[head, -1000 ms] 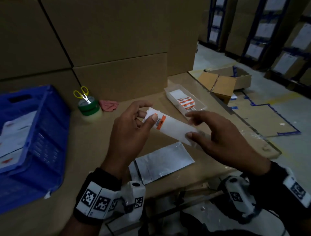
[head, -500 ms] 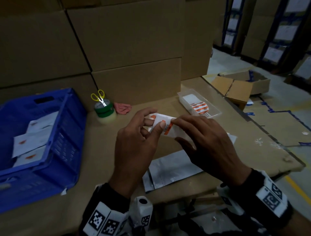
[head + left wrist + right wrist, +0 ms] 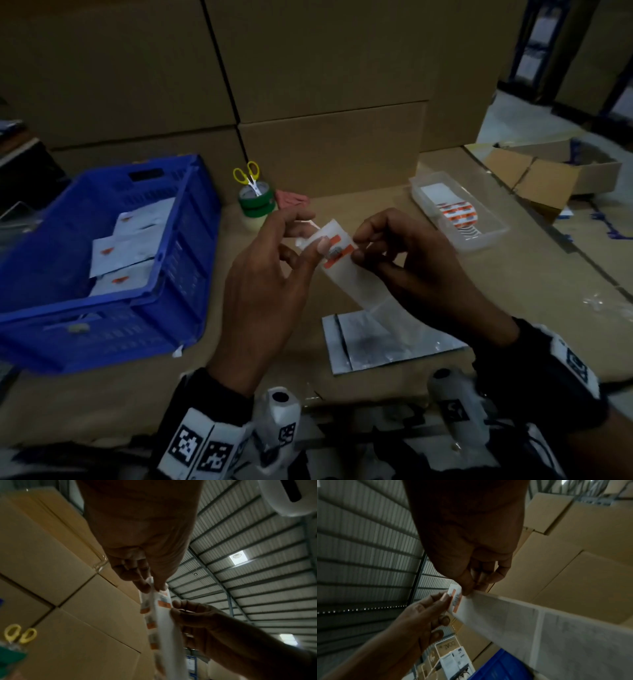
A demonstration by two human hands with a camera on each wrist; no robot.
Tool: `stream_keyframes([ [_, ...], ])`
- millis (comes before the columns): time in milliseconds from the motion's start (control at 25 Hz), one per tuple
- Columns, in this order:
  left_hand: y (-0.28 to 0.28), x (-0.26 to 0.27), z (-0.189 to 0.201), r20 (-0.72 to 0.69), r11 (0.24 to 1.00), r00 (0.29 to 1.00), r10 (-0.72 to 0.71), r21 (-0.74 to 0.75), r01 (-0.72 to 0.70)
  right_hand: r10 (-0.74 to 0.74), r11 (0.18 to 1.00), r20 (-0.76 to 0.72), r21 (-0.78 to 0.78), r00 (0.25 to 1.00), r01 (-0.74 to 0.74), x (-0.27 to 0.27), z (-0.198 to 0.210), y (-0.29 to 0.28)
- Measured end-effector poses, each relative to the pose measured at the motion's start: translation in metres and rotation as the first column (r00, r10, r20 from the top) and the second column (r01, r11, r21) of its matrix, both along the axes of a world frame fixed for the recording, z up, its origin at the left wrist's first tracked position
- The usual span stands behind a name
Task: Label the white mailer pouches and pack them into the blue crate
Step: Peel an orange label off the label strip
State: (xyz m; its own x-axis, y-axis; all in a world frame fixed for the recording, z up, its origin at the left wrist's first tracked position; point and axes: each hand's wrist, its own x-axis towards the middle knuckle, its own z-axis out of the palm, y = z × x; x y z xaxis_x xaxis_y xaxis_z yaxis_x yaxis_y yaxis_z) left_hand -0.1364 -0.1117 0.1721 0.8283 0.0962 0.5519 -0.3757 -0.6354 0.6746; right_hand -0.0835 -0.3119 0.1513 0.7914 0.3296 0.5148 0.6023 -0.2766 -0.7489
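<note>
1. Since half a second ago both hands keep the same white mailer pouch [image 3: 356, 284] in the air above the cardboard table [image 3: 102, 394], but the view has turned to the left, so the blue crate [image 3: 178, 274] at 9 o'clock shows more of its inside, where labelled pouches [image 3: 130, 246] lie.
2. Left hand [image 3: 263, 291] pinches the pouch's upper end; its thumb [image 3: 318, 248] presses beside the orange label [image 3: 337, 251].
3. Right hand [image 3: 421, 270] pinches the label edge with thumb and forefinger, on the pouch's upper right side.
4. At 12 o'clock from the hands, yellow scissors [image 3: 248, 176] lie on green tape rolls [image 3: 257, 205]; at 2 o'clock a clear tray [image 3: 479, 240] holds a label roll [image 3: 457, 216]; at 5 o'clock a second pouch [image 3: 376, 342] lies flat on the table.
5. Only the left wrist view shows a strip of further orange labels [image 3: 149, 616] hanging behind the pouch [image 3: 169, 635].
6. Only the right wrist view shows the pouch's [image 3: 539, 628] plain face and its seam, with the crate [image 3: 501, 666] below.
</note>
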Motion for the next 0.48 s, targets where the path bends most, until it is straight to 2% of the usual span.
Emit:
stream_keyframes([
  [80, 0.023, -0.006, -0.003, -0.009, 0.988, 1.000, -0.017, 0.156, 0.018, 0.045, 0.997, -0.118, 0.075, 0.992, -0.036, 0.006, 0.005, 0.013],
  [200, 0.053, -0.016, -0.002, 0.021, 0.927, 0.999, -0.046, 0.374, 0.035, 0.164, 0.970, -0.248, 0.218, 0.955, -0.109, 0.012, 0.012, 0.029],
  [360, 0.078, -0.024, 0.007, 0.200, 0.851, 0.979, -0.042, 0.521, -0.070, 0.255, 0.958, -0.305, 0.210, 0.917, -0.196, 0.008, 0.021, 0.048],
  [480, 0.087, -0.028, 0.015, 0.271, 0.814, 0.962, -0.038, 0.567, -0.128, 0.283, 0.950, -0.313, 0.221, 0.907, -0.220, 0.004, 0.023, 0.060],
])
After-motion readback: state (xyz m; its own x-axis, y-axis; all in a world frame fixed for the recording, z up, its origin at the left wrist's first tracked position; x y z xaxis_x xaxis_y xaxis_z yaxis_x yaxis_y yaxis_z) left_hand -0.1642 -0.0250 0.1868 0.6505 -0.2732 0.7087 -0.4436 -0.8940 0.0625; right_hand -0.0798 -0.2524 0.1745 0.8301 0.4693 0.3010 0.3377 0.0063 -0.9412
